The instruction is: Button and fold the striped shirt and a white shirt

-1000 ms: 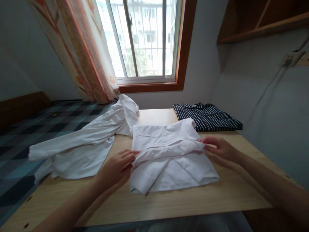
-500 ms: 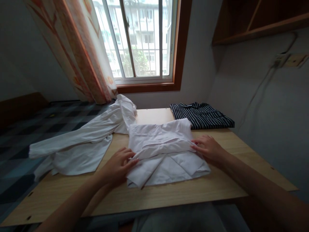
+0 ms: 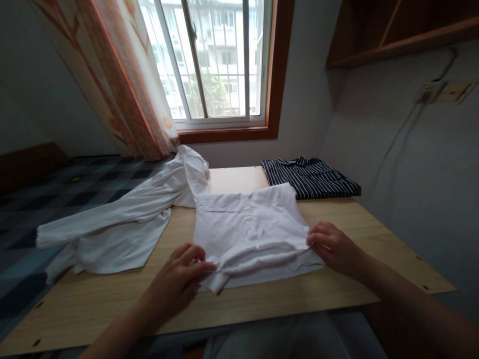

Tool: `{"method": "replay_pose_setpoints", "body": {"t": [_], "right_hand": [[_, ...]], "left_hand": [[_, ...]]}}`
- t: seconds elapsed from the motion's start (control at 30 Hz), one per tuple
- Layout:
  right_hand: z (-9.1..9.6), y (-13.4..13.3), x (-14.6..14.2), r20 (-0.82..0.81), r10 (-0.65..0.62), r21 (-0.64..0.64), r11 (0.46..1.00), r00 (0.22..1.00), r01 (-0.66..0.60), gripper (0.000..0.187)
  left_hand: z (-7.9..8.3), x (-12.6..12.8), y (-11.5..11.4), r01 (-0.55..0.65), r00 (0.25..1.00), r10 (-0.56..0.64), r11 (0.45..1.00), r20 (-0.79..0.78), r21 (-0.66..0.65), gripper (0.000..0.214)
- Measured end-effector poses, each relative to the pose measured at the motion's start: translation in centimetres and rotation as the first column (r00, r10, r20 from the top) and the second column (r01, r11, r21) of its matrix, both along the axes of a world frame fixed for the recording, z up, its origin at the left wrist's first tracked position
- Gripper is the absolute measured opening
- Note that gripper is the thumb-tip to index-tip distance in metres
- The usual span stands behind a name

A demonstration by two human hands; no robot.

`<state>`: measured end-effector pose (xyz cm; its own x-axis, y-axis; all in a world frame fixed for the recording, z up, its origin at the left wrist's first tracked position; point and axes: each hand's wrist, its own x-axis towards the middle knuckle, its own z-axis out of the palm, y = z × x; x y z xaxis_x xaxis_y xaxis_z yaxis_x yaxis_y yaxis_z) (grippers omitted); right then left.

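A folded white shirt [image 3: 250, 229] lies in the middle of the wooden table [image 3: 337, 294]. My left hand [image 3: 179, 276] pinches its near left corner, fingers closed on the cloth. My right hand [image 3: 331, 247] grips the near right edge of the same shirt. A fold of the cloth runs between both hands along the near edge.
An unfolded white shirt [image 3: 123, 224] sprawls over the table's left side. A folded dark striped shirt [image 3: 309, 178] lies at the back right. Behind are a window [image 3: 213, 60], an orange curtain [image 3: 112, 75], a wall shelf [image 3: 404, 30] and a wall socket with cable [image 3: 430, 92].
Both hands have drawn the fold of the white shirt toward me, from the shirt's middle down to its near edge. The upper part now lies flat.
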<state>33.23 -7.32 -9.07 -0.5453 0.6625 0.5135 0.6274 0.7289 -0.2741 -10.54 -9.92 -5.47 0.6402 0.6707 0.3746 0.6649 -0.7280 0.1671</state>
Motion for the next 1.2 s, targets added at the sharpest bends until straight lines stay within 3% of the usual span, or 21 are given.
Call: {"method": "replay_pose_setpoints", "body": {"t": [0.13,0.3,0.47,0.57,0.7,0.8,0.9,0.97,1.07,1.2], "right_hand": [[-0.5,-0.9,0.0,0.14,0.03,-0.026,0.999,0.99,-0.026,0.021],[0.0,-0.7,-0.2,0.11,-0.029,0.013,1.0,0.994,0.028,0.016],[0.9,-1.2,-0.1,0.214,0.037,-0.084,0.996,0.976,-0.019,0.018],[1.8,-0.8,0.5,0.178,0.052,-0.133,0.991,0.983,-0.028,0.017],[2.4,2.8,1.4,-0.081,-0.243,-0.149,0.962,0.967,0.23,0.02],[2.4,7.4,1.1,-0.256,-0.437,-0.323,0.879,0.862,0.35,0.026],[2.5,11.8,-0.2,-0.346,-0.555,-0.457,0.804,0.756,0.381,0.025],[2.7,14.0,-1.2,-0.302,-0.615,-0.484,0.757,0.729,0.439,0.025],[3.2,15.8,-2.6,-0.195,-0.691,-0.545,0.666,0.695,0.509,0.038],[4.0,16.7,-3.5,-0.076,-0.743,-0.701,0.514,0.665,0.494,0.057]], "left_hand": [[-1.4,-0.7,-1.2,-0.017,1.0,0.017,1.0,-0.023,0.0,0.047],[-1.2,-0.9,-1.3,-0.005,0.999,0.004,1.0,0.032,0.007,0.051],[-0.9,-0.8,-1.5,0.045,0.998,-0.041,0.991,0.038,-0.124,0.048],[-0.3,-0.8,-1.7,0.045,0.998,-0.032,0.973,0.057,-0.227,0.041],[1.0,-1.1,-0.4,0.008,0.991,0.022,0.973,0.128,-0.229,0.032],[1.7,-0.8,2.8,-0.197,0.949,0.23,0.967,0.215,-0.164,0.029],[2.0,-0.1,7.5,-0.443,0.839,0.46,0.887,0.289,-0.129,0.035],[1.9,0.4,10.7,-0.581,0.761,0.583,0.808,0.287,-0.101,0.038],[1.8,0.9,14.3,-0.753,0.637,0.756,0.652,0.154,-0.086,0.042],[1.3,1.5,16.0,-0.863,0.502,0.861,0.493,-0.079,-0.109,0.063]]}}
